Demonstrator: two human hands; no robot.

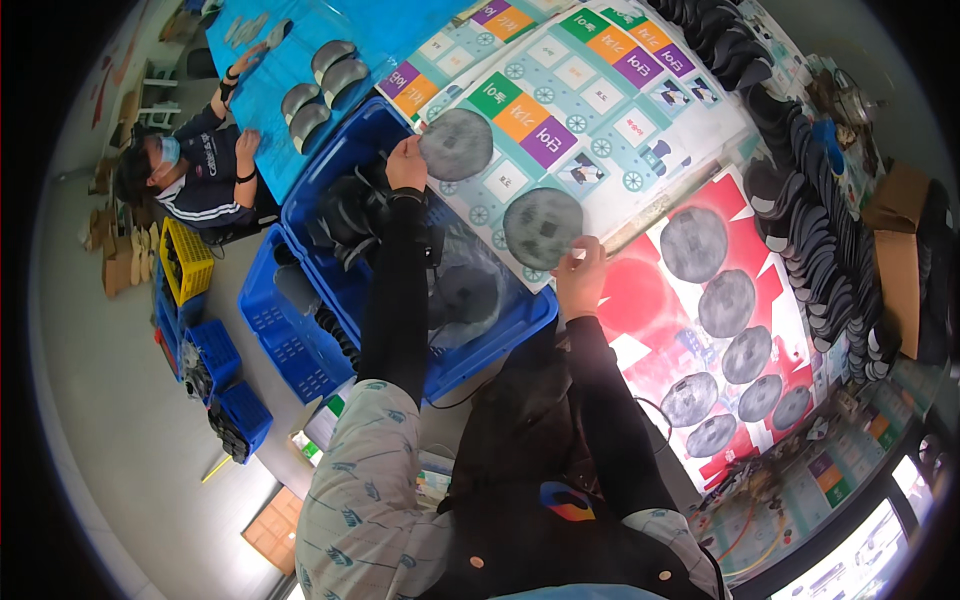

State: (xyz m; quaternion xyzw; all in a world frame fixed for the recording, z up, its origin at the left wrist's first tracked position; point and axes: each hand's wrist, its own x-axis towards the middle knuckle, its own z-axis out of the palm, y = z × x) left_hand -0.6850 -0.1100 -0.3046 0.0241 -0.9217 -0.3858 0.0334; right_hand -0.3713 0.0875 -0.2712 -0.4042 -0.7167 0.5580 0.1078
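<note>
My left hand (pixel 406 165) is closed at the near left edge of a mottled grey oval pad (pixel 458 145), which lies over a printed sheet (pixel 600 100). A second grey pad (pixel 540 230), with darker square patches, is at the sheet's near edge. My right hand (pixel 580 278) pinches that pad's lower right rim, and something small and white shows at the fingertips. What the pads are made for cannot be told.
A blue crate (pixel 440 375) with dark pieces and clear plastic stands below my left arm. More grey pads (pixel 695 245) lie on a red-and-white sheet (pixel 640 350) at right. Stacked dark curved pieces (pixel 800 200) line the far right. A co-worker (pixel 205 175) sits at a blue table (pixel 380 40).
</note>
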